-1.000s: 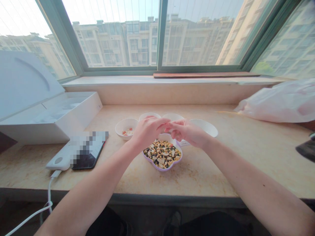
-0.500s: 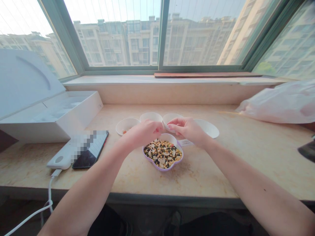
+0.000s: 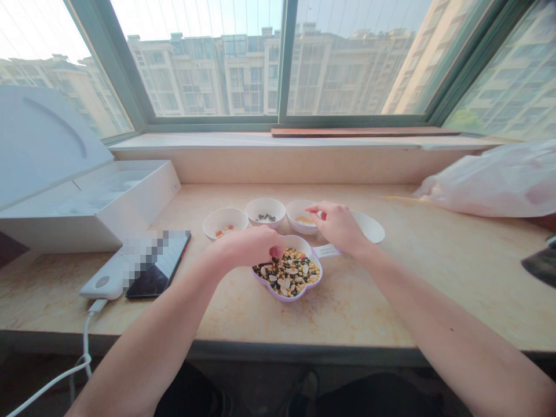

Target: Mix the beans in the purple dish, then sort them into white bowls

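A purple-rimmed dish [image 3: 315, 281] holds a mix of yellow beans, dark beans and pale nut halves [image 3: 292, 278]. My left hand [image 3: 258, 248] is closed at its far left part, with the fingertips down at the beans. Over the third small white bowl [image 3: 299, 207], which has yellow beans [image 3: 304, 220] in it, my right hand [image 3: 339, 226] is pinched closed. Whatever either hand's fingers hold is too small or hidden. Dark beans [image 3: 266, 218] lie in the second white bowl [image 3: 256, 208], and reddish pieces [image 3: 225, 230] in the first white bowl [image 3: 212, 223].
A white plate or shallow bowl [image 3: 372, 229] sits beyond my right wrist. On the left are a phone [image 3: 152, 278], a white power bank [image 3: 104, 281] with a cable [image 3: 87, 341], and an open white box [image 3: 134, 200]. A plastic bag [image 3: 490, 182] lies right.
My left hand has lowered towards the mixed beans. My right hand has shifted slightly up over the yellow-bean bowl, and the two hands have moved apart.
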The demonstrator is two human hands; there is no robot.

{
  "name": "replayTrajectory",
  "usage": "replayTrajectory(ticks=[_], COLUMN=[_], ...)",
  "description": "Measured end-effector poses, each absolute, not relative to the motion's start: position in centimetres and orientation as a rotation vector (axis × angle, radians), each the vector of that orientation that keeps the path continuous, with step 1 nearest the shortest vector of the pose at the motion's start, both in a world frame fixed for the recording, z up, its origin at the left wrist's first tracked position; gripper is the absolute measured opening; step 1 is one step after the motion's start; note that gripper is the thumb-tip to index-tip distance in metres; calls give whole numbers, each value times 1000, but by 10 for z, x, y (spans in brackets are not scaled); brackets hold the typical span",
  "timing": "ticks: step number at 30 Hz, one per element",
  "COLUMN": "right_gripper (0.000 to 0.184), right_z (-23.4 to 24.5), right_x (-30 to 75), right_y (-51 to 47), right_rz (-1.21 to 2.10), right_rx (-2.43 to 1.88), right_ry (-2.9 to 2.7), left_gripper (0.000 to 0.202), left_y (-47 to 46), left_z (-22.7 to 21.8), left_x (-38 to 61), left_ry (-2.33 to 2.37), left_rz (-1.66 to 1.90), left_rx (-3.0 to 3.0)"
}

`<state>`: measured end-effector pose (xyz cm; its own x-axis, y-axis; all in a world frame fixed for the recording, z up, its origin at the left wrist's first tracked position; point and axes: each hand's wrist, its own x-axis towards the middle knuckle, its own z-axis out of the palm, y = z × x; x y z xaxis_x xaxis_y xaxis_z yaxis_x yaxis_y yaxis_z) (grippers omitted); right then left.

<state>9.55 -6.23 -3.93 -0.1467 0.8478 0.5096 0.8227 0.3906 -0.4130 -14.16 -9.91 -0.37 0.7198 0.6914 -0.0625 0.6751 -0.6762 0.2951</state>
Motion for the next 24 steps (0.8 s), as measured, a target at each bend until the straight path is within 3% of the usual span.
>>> replayTrajectory(ticks=[7,12,17,20,24], right_gripper=[27,26,27,38,45], right_z=[-41,-34,-22,-20,-21], right_x=[98,94,82,75,71], right_y=[-60,-65,-79,-87,-92], right_rz=[55,99,749,1183,1462], right_rx=[-1442,-1395,-1237,-1124,-1040], right_ry=[-2005,-1905,-1768,-1747,-1677], left_gripper=[27,26,24,22,19], left_y=[-94,-90,-88,-85,-84], left_z=[-3,-2,-2,-4,-6], left_x=[-143,-138,-134,-134,-133], left_ry=[1029,1053,1114,1094,1035], left_rz=[148,524,957,1063,1101], left_rx=[2620,2587,2480,2421,2418])
